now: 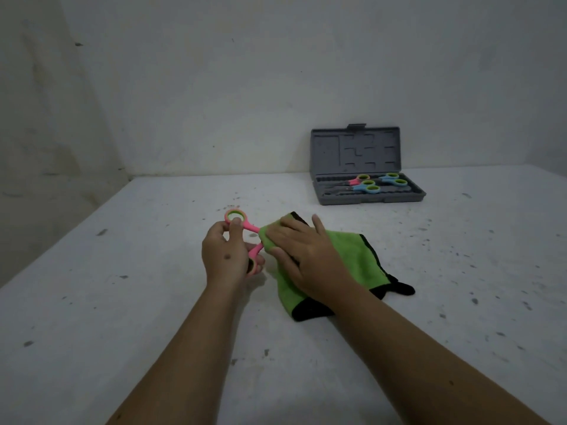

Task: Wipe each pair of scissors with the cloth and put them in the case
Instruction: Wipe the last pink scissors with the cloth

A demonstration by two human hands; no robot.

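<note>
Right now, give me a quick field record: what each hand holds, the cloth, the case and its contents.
left hand: grips handles of the pink scissors with green-lined loops
right hand: presses the green microfibre cloth with black edging around the blades, which are hidden
grey plastic case: open on white table, lid upright
in case: scissors with blue and pink handles; exact count unclear

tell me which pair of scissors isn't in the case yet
The all-pink pair, held in the left hand with its blades wrapped in the green cloth; the others lie in the grey case.
</note>
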